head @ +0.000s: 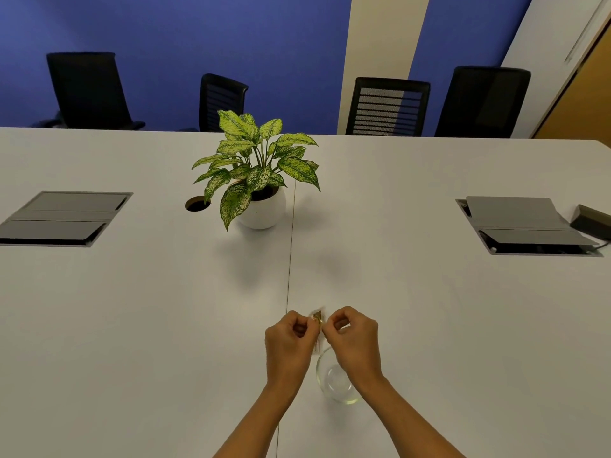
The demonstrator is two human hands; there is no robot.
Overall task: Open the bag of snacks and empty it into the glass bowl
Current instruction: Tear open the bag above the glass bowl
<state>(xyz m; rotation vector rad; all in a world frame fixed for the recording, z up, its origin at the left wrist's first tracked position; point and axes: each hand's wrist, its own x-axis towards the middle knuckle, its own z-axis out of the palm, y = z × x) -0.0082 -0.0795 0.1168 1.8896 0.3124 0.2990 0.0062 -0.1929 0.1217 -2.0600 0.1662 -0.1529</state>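
A small snack bag point(317, 320) hangs upright between my two hands, seen edge-on, with a gold-brown top corner showing. My left hand point(289, 342) pinches its top from the left. My right hand point(353, 338) pinches it from the right. Both hands hold it above the white table. The clear glass bowl point(334, 383) stands on the table just below and near my right wrist, which covers part of its rim. The bowl looks empty.
A potted plant point(261, 180) in a white pot stands at the table's middle. Grey cable hatches point(62, 218) point(525, 226) lie left and right, a dark box point(591, 221) at the far right. A round cable hole point(197, 203) sits beside the pot. Black chairs point(386, 105) line the far edge.
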